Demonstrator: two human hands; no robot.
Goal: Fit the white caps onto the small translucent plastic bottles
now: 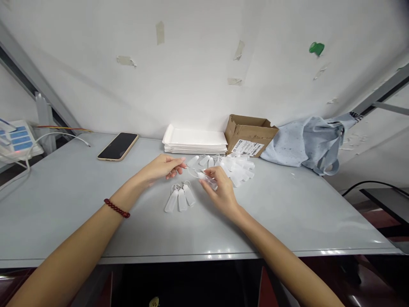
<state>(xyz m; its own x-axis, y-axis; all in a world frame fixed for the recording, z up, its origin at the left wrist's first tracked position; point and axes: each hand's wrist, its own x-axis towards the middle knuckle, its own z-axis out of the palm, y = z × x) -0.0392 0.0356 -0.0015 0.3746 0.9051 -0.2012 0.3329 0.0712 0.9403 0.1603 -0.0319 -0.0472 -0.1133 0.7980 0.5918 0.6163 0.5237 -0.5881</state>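
My right hand (221,187) is closed on a translucent white tag (210,181) with a looped cord, held just above the grey table (143,230). To its left, my left hand (164,167) pinches the end of that tag's thin cord (191,171) between thumb and forefinger. Three similar tags (182,200) lie side by side on the table nearer to me, their cord loops pointing away. Behind and right of my right hand spreads a loose pile of more such tags (238,170), partly hidden by the fingers.
Against the wall stand a stack of white padded envelopes (194,138) and an open cardboard box (251,132). A light blue cloth bag (298,143) slumps at the right. On the left lie a phone (118,146) and a white cable (64,134).
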